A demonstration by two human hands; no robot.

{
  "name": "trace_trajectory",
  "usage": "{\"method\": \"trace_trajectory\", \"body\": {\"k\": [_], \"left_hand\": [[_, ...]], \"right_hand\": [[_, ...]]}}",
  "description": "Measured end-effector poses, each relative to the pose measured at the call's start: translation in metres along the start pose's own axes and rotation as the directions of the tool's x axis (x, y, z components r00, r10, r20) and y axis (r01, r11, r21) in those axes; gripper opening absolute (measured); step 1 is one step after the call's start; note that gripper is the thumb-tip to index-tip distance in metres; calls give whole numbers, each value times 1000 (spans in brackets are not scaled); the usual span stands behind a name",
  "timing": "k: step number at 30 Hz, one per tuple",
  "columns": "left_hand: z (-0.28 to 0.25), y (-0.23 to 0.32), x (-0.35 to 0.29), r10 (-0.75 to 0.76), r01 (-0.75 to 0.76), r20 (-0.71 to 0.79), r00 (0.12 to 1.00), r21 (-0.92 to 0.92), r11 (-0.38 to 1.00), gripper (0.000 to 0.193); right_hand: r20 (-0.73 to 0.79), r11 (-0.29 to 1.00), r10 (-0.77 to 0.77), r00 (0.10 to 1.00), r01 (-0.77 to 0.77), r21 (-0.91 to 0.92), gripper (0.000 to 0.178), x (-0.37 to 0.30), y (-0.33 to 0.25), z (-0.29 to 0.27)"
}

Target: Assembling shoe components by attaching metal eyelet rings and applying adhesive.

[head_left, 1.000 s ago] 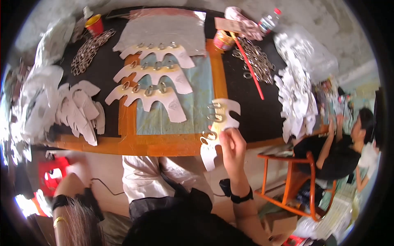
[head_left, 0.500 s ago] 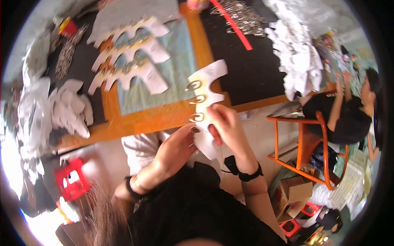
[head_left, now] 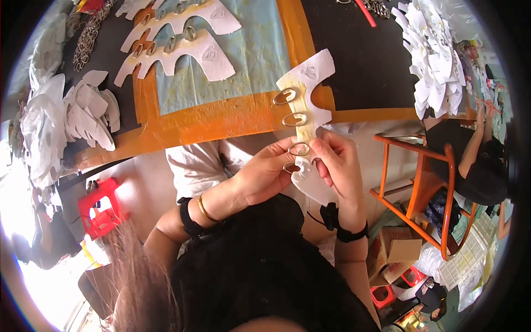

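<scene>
I hold a white scalloped strip (head_left: 314, 71) slantwise in front of the table edge. Several oval metal rings (head_left: 285, 97) sit along its left side, and a yellowish smear, like glue, runs beside them. My left hand (head_left: 264, 174) pinches the strip's left edge by the lower rings; its fingertips press near a small folded tab. My right hand (head_left: 340, 163) grips the right side of the strip, with the thumb on top and the fingers bent underneath. Similar ringed strips (head_left: 213, 55) lie on a stained blue sheet (head_left: 221, 94) on the table.
Orange tape (head_left: 221, 124) borders the sheet. Piles of white pieces lie at left (head_left: 91, 113) and far right (head_left: 437, 72). Loose metal rings (head_left: 86, 44) lie at the far left. Right of me stand a wooden chair (head_left: 417, 188), a seated person (head_left: 475, 166) and a cardboard box (head_left: 401, 249).
The strip and both hands have shifted right in the view. My left fingertips now pinch the strip beside the lower rings, where a folded tab shows. The table appears higher up in the picture.
</scene>
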State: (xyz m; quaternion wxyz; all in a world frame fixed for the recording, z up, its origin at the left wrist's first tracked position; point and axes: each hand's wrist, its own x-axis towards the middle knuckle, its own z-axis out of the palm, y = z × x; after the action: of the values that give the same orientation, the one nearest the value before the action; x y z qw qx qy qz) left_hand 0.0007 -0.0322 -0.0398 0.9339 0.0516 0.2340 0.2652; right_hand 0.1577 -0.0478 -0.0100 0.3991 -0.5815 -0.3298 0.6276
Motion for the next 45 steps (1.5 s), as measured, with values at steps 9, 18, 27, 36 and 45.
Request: {"method": "trace_trajectory", "body": {"k": [9, 18, 27, 36, 45], "left_hand": [[3, -1, -10, 231, -192, -112, 966, 280, 941, 21], [8, 2, -17, 218, -181, -148, 965, 228, 957, 16], [10, -12, 0, 438, -374, -168, 883, 310, 874, 14], [8, -18, 2, 598, -488, -91, 796, 485, 725, 21], [6, -5, -6, 571, -354, -91, 816, 702, 618, 21]], "right_hand": [[-77, 988, -26, 997, 13, -156, 39, 2, -14, -2], [-69, 961, -99, 993, 77, -265, 40, 4, -15, 3], [-36, 492, -724, 689, 479, -727, 14, -17, -20, 21], [-85, 490, -678, 730, 362, -793, 13, -15, -12, 31], [-42, 588, -585, 810, 387, -711, 14, -3, -19, 24]]}}
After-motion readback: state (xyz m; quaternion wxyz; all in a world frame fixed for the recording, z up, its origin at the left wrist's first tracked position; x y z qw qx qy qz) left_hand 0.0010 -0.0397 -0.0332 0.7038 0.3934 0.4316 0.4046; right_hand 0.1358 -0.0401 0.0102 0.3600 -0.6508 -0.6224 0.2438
